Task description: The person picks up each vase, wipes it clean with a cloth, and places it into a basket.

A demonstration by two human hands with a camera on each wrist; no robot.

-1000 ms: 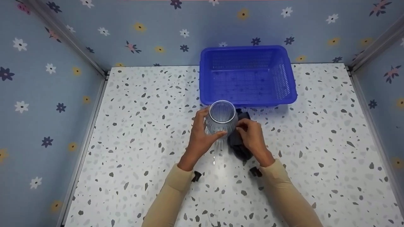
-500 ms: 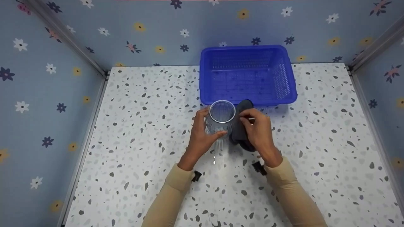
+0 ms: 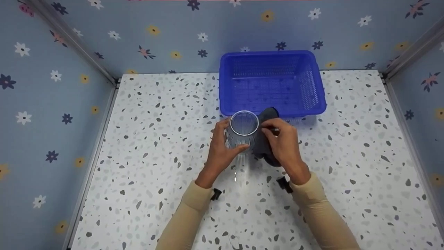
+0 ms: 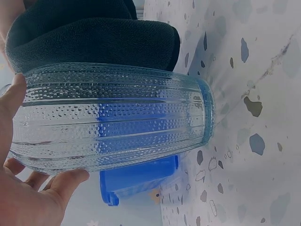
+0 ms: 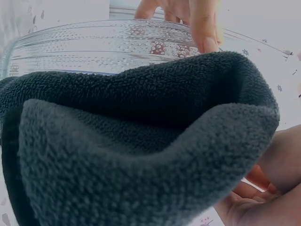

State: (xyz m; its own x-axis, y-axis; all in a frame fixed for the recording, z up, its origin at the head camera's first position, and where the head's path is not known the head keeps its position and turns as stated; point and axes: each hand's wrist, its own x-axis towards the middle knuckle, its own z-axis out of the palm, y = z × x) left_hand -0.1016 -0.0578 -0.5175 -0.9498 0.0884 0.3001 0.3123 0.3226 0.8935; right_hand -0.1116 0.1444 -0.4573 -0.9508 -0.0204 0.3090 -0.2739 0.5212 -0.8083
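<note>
A clear ribbed glass vase [image 3: 242,139] with a dimpled surface stands upright on the speckled tabletop. My left hand [image 3: 222,146] grips it near the top, thumb on the near side and fingers around the far left. Against the vase's right side hangs a dark grey terry cloth [image 3: 265,146], folded over itself. My right hand [image 3: 284,142] pinches the cloth's upper part between thumb and fingers. In the left wrist view the glass vase [image 4: 113,117] has the cloth [image 4: 94,44] along one side. The folded cloth [image 5: 150,155] fills much of the right wrist view.
A blue perforated plastic basket [image 3: 272,113] stands just behind the vase, near the back wall. Flower-patterned panels [image 3: 173,38] enclose the table at the back and sides. White speckled tabletop [image 3: 156,139] extends to both sides of the hands.
My right hand has moved slightly right and away from me, shifting the cloth up along the vase's right side. The left hand and vase have stayed in place.
</note>
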